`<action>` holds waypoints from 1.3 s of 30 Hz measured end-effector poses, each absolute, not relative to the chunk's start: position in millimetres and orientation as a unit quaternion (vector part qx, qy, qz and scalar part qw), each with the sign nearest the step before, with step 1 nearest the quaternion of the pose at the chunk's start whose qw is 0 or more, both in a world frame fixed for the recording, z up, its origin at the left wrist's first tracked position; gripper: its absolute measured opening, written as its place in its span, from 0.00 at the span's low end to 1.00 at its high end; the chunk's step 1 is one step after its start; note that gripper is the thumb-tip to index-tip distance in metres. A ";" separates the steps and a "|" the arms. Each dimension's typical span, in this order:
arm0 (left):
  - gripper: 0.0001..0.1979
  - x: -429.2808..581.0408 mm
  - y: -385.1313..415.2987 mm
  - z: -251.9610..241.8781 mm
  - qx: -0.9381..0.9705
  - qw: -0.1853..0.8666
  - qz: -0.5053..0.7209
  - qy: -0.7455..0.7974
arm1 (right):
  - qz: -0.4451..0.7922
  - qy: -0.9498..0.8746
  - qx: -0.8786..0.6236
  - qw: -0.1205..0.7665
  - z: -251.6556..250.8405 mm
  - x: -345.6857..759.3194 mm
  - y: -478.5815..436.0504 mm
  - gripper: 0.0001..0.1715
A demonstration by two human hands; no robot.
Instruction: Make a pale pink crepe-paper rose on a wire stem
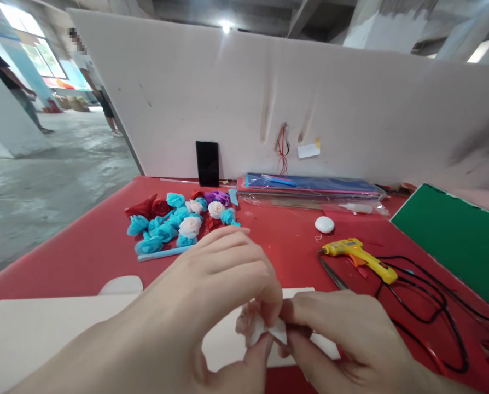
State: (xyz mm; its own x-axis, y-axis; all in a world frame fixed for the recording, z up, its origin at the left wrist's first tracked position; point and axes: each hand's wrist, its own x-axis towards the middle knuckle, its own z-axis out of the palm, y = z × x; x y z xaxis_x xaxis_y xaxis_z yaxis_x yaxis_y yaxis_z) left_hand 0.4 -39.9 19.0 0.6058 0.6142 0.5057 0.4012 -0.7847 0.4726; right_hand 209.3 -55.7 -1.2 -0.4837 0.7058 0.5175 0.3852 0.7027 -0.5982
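Note:
My left hand (211,295) and my right hand (343,334) meet low in the middle of the view, both pinched on a small pale pink rolled paper piece (255,325) between their fingertips. The hands hover over a white board (43,334) lying on the red table (285,241). Most of the paper piece is hidden by my fingers.
A pile of blue, white, red and purple paper roses (179,219) lies beyond my left hand. A yellow glue gun (361,257) with black cables sits to the right, near a white oval object (324,224). Coloured paper sheets in plastic (310,186), a black phone (207,163), a green board (458,241).

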 end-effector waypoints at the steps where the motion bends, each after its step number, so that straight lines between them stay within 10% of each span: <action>1: 0.18 0.3 -40.0 19.5 0.880 0.173 0.335 0.290 | 0.230 -0.830 -0.332 0.384 -0.5 209.6 -55.8 0.13; 24: 0.13 -3.6 -35.9 24.6 0.895 0.199 0.313 0.247 | 0.746 -0.495 -0.367 0.250 12.5 203.2 -51.7 0.16; 39: 0.16 -5.3 -35.7 25.3 0.896 0.214 0.309 0.237 | 0.679 -0.589 -0.371 0.234 9.6 202.0 -53.1 0.13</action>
State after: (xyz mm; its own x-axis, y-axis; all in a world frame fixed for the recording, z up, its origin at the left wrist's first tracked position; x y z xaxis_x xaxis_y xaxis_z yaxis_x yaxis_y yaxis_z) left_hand -5.3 -35.7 25.3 0.6961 0.5571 0.4529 0.2926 -0.7962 0.5296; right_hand 202.0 -53.1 9.6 -0.6159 0.7540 -0.2282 0.1188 -0.1974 -0.9731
